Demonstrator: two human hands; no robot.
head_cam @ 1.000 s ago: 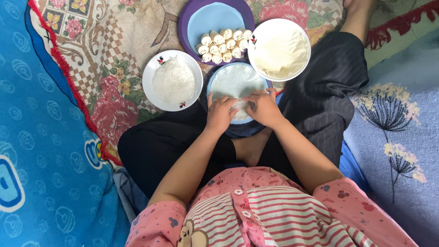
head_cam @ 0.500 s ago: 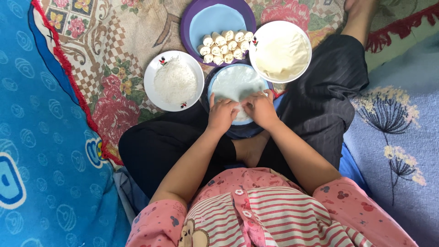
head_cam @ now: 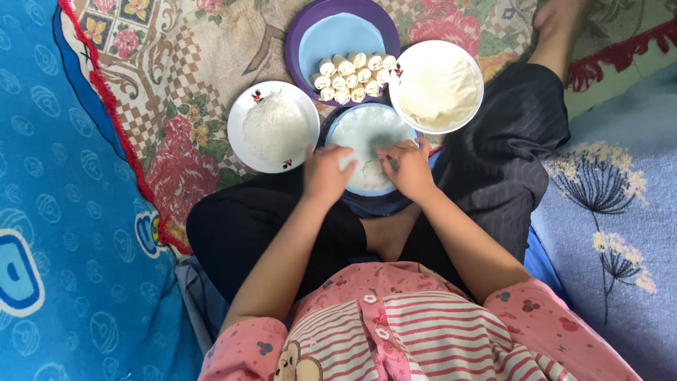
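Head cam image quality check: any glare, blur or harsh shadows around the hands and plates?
Head view: soft even light, no hard shadows. The white bowl of dough looks nearly blown out, so little texture shows. Left hand and right hand on the pale blue plate are sharp enough, no motion blur. Slight wide-angle stretch at the edges.

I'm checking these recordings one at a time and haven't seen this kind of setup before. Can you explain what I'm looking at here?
There is no machine: a camera worn on a person's head looks straight down at their lap as they sit cross-legged on a floral rug. The left hand and right hand both press on a small piece of dough on a light blue round board. To the left is a white plate of flour, to the right a white bowl of pale filling, and beyond a purple plate with rolled dough pieces.
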